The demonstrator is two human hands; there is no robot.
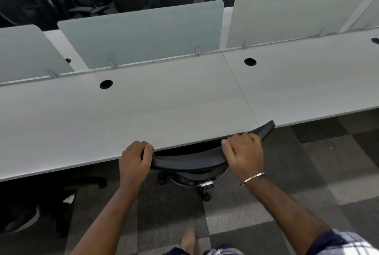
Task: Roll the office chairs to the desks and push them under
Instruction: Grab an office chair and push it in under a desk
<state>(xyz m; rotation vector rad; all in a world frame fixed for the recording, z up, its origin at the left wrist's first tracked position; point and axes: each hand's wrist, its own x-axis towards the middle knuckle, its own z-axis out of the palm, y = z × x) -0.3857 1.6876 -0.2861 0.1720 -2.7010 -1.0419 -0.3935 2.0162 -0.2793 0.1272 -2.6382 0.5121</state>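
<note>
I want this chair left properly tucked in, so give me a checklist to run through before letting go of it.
1. Left hand grips the chair back: ok.
2. Right hand grips the chair back: ok.
3. Seat under the desk: ok, only the backrest top and part of the base show.
4. Backrest against the desk edge: cannot tell, it is very close.
5. Chair centred on one desk: not ok, its right end reaches past the seam between desks.
6. Castor clear of obstacles: ok.
</note>
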